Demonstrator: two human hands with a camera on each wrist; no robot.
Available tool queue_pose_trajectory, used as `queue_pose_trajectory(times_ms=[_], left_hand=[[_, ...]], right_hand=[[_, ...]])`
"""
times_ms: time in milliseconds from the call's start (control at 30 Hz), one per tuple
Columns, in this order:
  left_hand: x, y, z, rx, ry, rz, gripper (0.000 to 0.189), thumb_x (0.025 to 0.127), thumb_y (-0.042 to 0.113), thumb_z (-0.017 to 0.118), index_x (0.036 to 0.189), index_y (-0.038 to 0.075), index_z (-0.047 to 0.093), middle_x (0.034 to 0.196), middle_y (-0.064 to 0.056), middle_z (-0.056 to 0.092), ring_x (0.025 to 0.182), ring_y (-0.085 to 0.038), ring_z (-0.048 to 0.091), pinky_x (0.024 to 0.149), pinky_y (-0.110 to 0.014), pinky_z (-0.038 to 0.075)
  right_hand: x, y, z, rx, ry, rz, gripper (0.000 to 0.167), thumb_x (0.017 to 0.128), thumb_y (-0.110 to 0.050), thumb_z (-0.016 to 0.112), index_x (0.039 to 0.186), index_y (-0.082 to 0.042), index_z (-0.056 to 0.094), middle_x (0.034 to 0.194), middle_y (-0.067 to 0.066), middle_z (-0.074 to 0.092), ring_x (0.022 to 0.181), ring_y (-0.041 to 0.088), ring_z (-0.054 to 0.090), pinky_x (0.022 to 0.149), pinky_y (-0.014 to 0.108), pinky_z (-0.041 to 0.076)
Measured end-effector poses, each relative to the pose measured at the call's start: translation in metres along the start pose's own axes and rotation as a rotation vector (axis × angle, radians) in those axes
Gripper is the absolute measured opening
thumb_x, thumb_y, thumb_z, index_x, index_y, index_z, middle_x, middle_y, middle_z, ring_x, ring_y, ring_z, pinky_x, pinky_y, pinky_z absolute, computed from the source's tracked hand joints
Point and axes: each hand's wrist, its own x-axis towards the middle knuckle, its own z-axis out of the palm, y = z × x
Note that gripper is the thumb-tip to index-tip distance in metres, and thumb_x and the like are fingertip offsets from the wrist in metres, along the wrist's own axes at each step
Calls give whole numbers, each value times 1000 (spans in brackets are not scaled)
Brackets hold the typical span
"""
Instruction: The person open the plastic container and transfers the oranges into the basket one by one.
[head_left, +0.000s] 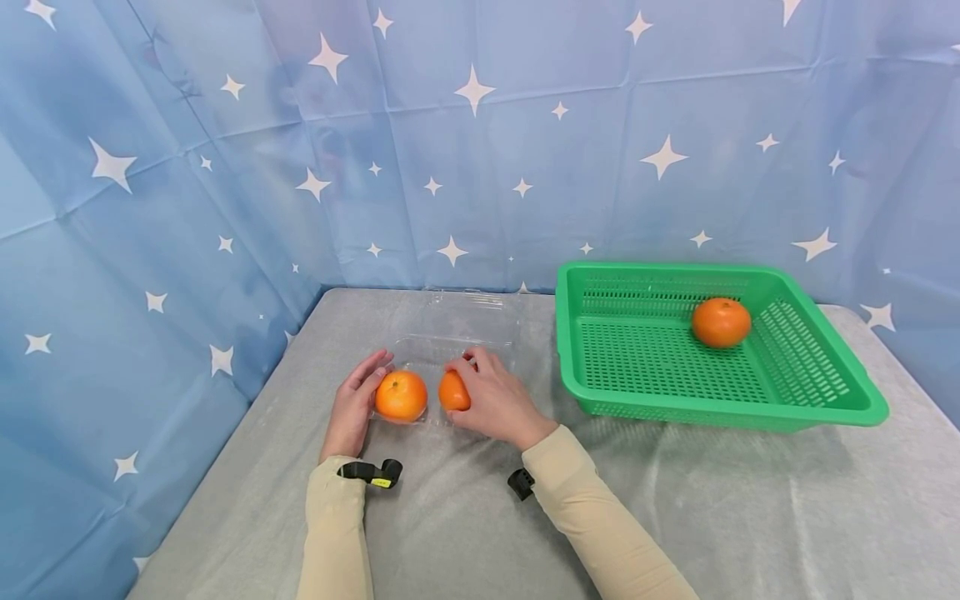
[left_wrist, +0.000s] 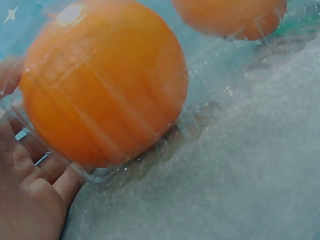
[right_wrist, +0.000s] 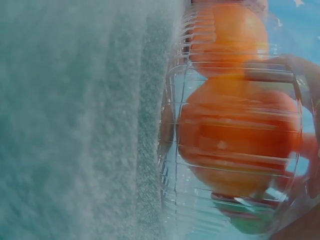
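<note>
A clear plastic clamshell box (head_left: 420, 348) lies with its lid raised away at the back. Inside it, on the left, sits an orange (head_left: 401, 397) with a pale stem spot. My left hand (head_left: 351, 410) rests against the box's left side beside this fruit, fingers fairly straight. On the right, my right hand (head_left: 497, 402) reaches in from above and grips a second orange (head_left: 454, 392) between thumb and fingers. Through the ribbed wall, the right wrist view shows the gripped orange (right_wrist: 235, 135) in front of the other one.
A green perforated basket (head_left: 720, 412) stands to the right, holding one orange (head_left: 721, 322) near its right end. Grey cloth (head_left: 450, 533) covers the table. Behind and at the left hangs a blue curtain (head_left: 555, 200) with white stars.
</note>
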Motion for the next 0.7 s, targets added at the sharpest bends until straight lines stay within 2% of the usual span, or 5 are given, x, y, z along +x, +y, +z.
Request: queue_pose_trajectory(times_ms=[200, 433, 700], left_hand=[[0, 2, 1, 14, 8, -7, 45, 93, 26, 47, 135, 11, 39, 134, -3, 43, 121, -17, 40, 102, -39, 28], [8, -13, -4, -20, 13, -9, 44, 92, 29, 49, 133, 15, 42, 132, 0, 45, 120, -15, 42, 102, -38, 28], [12, -20, -6, -15, 27, 4, 45, 90, 33, 50, 132, 18, 44, 130, 3, 47, 119, -13, 43, 102, -37, 28]], right_hand=[[1, 0, 0, 43, -12, 0, 54, 70, -47, 67, 115, -24, 46, 110, -6, 44, 90, 13, 44, 60, 29, 42], [-1, 1, 0, -1, -40, -26, 58, 75, -53, 61, 126, -28, 48, 113, -3, 44, 92, 13, 44, 59, 29, 43], [-1, 1, 0, 4, -43, -19, 57, 74, -54, 62, 124, -28, 50, 110, -3, 43, 88, 12, 44, 56, 28, 41]])
